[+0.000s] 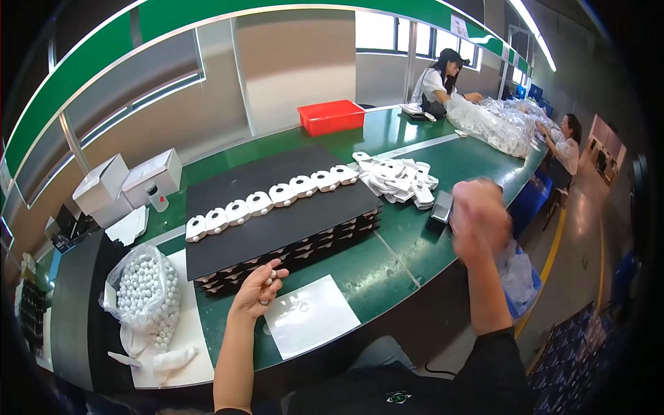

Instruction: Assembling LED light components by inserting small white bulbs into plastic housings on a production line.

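Observation:
My left hand (259,289) is over the near edge of the bench, fingers curled round small white balls, a few of which peep out between them. My right hand (482,220) is raised at the right, smeared by motion and fist-like; what it holds, if anything, cannot be made out. Beside it on the bench is a small dark box-shaped device (441,207). A row of white plastic housings with round dark openings (259,203) lies across the top black sheet (297,225) of a layered stack. Loose white parts (398,178) are heaped right of the stack.
A clear bag of white balls (142,287) stands at the left. A white paper sheet (311,315) lies in front of the stack. Farther back are a red bin (332,117), white boxes (152,173) and a bottle (158,198). Two people sit by bagged parts (491,124).

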`<action>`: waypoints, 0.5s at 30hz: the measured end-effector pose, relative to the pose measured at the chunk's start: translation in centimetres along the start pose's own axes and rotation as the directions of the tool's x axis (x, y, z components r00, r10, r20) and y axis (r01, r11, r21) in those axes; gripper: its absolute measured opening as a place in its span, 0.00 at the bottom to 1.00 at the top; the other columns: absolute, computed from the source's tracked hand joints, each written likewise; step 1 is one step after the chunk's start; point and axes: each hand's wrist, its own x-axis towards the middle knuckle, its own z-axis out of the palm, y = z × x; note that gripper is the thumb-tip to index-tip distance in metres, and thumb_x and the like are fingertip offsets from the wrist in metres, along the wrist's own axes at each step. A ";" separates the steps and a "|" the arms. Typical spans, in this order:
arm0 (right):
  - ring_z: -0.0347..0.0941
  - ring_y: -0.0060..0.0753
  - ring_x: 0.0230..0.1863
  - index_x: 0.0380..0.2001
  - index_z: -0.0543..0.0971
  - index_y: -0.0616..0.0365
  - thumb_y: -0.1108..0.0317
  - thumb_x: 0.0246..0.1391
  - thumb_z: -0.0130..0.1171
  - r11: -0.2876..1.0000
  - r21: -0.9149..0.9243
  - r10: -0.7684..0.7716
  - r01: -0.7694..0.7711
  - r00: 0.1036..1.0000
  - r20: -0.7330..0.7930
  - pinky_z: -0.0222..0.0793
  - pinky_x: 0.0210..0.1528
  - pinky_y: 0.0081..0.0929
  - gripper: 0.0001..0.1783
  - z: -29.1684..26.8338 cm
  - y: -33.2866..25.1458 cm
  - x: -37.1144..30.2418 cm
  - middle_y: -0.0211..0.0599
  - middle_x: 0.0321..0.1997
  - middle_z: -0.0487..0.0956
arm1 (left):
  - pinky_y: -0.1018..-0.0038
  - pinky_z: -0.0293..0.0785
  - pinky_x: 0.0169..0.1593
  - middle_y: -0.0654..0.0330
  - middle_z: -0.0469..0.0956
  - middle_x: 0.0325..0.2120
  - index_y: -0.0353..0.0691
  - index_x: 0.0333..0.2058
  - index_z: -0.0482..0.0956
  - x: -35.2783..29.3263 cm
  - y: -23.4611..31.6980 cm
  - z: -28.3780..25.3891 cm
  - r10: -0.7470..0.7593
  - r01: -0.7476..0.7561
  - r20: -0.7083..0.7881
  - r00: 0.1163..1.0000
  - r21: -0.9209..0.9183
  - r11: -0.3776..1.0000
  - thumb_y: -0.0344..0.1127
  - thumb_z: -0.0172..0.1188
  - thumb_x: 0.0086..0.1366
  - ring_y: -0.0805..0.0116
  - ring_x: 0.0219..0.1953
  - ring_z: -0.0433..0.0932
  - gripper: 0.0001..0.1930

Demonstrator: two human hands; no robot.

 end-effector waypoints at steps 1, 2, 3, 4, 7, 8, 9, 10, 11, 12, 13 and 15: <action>0.70 0.33 0.30 0.39 0.73 0.60 0.75 0.49 0.49 0.971 0.159 0.162 -0.176 0.982 0.096 0.63 0.34 0.22 0.12 3.2 0.0 2.2 0.36 0.34 0.76 | 0.88 0.50 0.10 0.54 0.71 0.27 0.36 0.40 0.65 0.2 0.0 -0.7 0.007 -0.007 0.014 1.000 0.046 0.999 0.37 0.47 0.64 0.78 0.17 0.62 0.11; 0.71 0.37 0.31 0.39 0.73 0.62 0.73 0.46 0.53 0.832 0.185 0.455 -0.524 0.833 0.314 0.65 0.35 0.25 0.14 6.2 3.0 -0.3 0.40 0.34 0.76 | 0.88 0.49 0.10 0.57 0.71 0.23 0.37 0.40 0.66 0.4 -0.1 -0.8 0.003 -0.007 0.046 0.999 0.094 0.996 0.42 0.47 0.65 0.79 0.15 0.61 0.14; 0.71 0.42 0.36 0.39 0.73 0.62 0.73 0.44 0.56 0.828 -0.005 0.520 -0.560 0.766 0.378 0.66 0.38 0.31 0.16 8.1 7.3 -4.0 0.44 0.36 0.76 | 0.88 0.46 0.10 0.63 0.68 0.16 0.39 0.36 0.68 0.9 -0.3 0.1 -0.021 0.022 -0.006 1.000 0.124 0.992 0.48 0.46 0.64 0.81 0.13 0.58 0.16; 0.72 0.47 0.40 0.39 0.72 0.63 0.73 0.42 0.58 0.800 -0.187 0.589 -0.569 0.690 0.421 0.67 0.41 0.37 0.17 9.3 10.9 -7.2 0.48 0.37 0.76 | 0.88 0.46 0.10 0.63 0.68 0.16 0.39 0.36 0.68 1.1 -0.5 0.1 -0.027 0.025 0.009 1.000 0.123 0.992 0.48 0.46 0.64 0.81 0.13 0.58 0.16; 0.72 0.48 0.39 0.41 0.71 0.64 0.67 0.39 0.61 0.781 -0.424 0.622 -0.458 0.631 0.465 0.68 0.41 0.36 0.22 12.3 14.9 -10.1 0.49 0.39 0.75 | 0.86 0.44 0.12 0.69 0.57 0.09 0.40 0.28 0.70 1.2 -0.7 -0.4 -0.029 0.026 0.020 0.999 0.119 0.993 0.51 0.48 0.62 0.80 0.12 0.53 0.19; 0.72 0.49 0.41 0.39 0.71 0.64 0.65 0.37 0.63 0.723 -0.516 0.691 -0.459 0.477 0.543 0.68 0.43 0.37 0.24 13.3 15.5 -9.9 0.50 0.40 0.75 | 0.87 0.45 0.12 0.70 0.55 0.10 0.39 0.30 0.70 1.1 -0.7 -0.7 -0.039 0.034 0.035 0.999 0.125 0.992 0.52 0.48 0.62 0.81 0.13 0.53 0.19; 0.72 0.50 0.43 0.38 0.71 0.65 0.62 0.34 0.65 0.664 -0.607 0.745 -0.437 0.308 0.592 0.68 0.44 0.38 0.27 14.1 16.2 -9.7 0.52 0.40 0.75 | 0.88 0.45 0.13 0.71 0.55 0.11 0.39 0.31 0.70 1.0 -0.7 -0.4 -0.054 0.051 0.025 0.998 0.111 0.993 0.52 0.48 0.62 0.82 0.14 0.53 0.19; 0.72 0.50 0.43 0.38 0.71 0.65 0.62 0.34 0.65 0.677 -0.594 0.732 -0.435 0.313 0.604 0.68 0.44 0.38 0.27 14.6 17.0 -9.8 0.52 0.40 0.75 | 0.88 0.45 0.13 0.71 0.54 0.12 0.39 0.32 0.70 1.0 -0.7 0.0 -0.070 0.069 0.012 0.997 0.099 0.993 0.52 0.49 0.61 0.82 0.15 0.54 0.19; 0.71 0.49 0.44 0.37 0.70 0.65 0.60 0.29 0.68 0.654 -0.638 0.750 -0.407 0.235 0.618 0.68 0.44 0.38 0.30 15.1 17.9 -10.1 0.52 0.39 0.75 | 0.89 0.45 0.14 0.71 0.55 0.15 0.39 0.36 0.70 1.0 -0.8 -0.2 -0.083 0.079 0.044 0.996 0.076 0.994 0.51 0.49 0.61 0.83 0.17 0.54 0.19; 0.71 0.48 0.44 0.36 0.70 0.65 0.58 0.25 0.71 0.632 -0.679 0.765 -0.374 0.156 0.625 0.69 0.45 0.38 0.33 15.7 18.8 -10.3 0.52 0.39 0.75 | 0.89 0.47 0.14 0.70 0.57 0.17 0.39 0.40 0.69 1.0 -1.0 0.0 -0.085 0.082 0.071 0.994 0.043 0.996 0.49 0.49 0.62 0.83 0.18 0.55 0.18; 0.71 0.48 0.46 0.37 0.70 0.66 0.57 0.21 0.73 0.626 -0.684 0.764 -0.375 0.118 0.635 0.69 0.46 0.37 0.37 16.0 19.2 -10.4 0.52 0.39 0.75 | 0.89 0.47 0.14 0.69 0.58 0.19 0.39 0.41 0.69 0.8 -1.0 0.1 -0.063 0.058 0.100 0.993 0.053 0.997 0.47 0.49 0.63 0.83 0.18 0.55 0.17; 0.70 0.49 0.47 0.40 0.69 0.66 0.56 0.17 0.75 0.608 -0.719 0.782 -0.336 0.093 0.617 0.69 0.46 0.37 0.42 15.9 20.0 -10.5 0.54 0.42 0.73 | 0.89 0.48 0.14 0.69 0.59 0.20 0.39 0.42 0.68 0.3 -0.9 0.4 -0.027 0.021 0.104 0.994 0.053 0.998 0.44 0.49 0.63 0.83 0.18 0.56 0.15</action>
